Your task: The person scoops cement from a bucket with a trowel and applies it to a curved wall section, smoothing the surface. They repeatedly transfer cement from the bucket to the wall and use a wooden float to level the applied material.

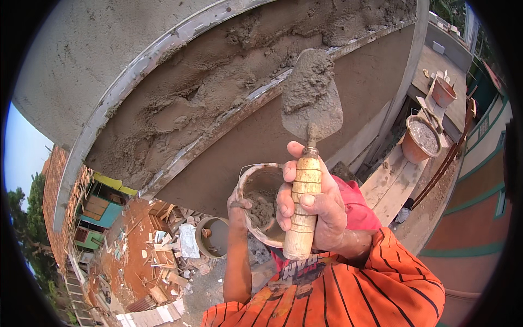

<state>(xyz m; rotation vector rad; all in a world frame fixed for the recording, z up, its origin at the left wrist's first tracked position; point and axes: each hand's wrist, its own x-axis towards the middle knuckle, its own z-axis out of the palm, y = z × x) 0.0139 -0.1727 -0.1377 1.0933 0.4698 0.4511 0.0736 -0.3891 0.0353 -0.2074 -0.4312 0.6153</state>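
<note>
My right hand [324, 210] is wrapped round the ridged wooden handle of a trowel [321, 120], its blade pointing up. Grey mortar [309, 82] sits on the blade, which stands in front of the wall as seen from here. Lower down, my left hand [238, 206] grips the rim of a bucket [261, 235]. Wet mortar [261, 210] lies inside this bucket. Rough, lumpy plaster [190, 111] covers a band of the wall between two long pale strips, the lower strip [218, 128] running diagonally. Smoother plaster [365, 76] lies below that strip.
At right, a plank walkway [389, 182] carries a bucket of grey material [419, 143] and another reddish bucket [444, 92] farther off. Well below at left are scrap wood and rubble [163, 256] and a round tub [202, 240] of greyish liquid.
</note>
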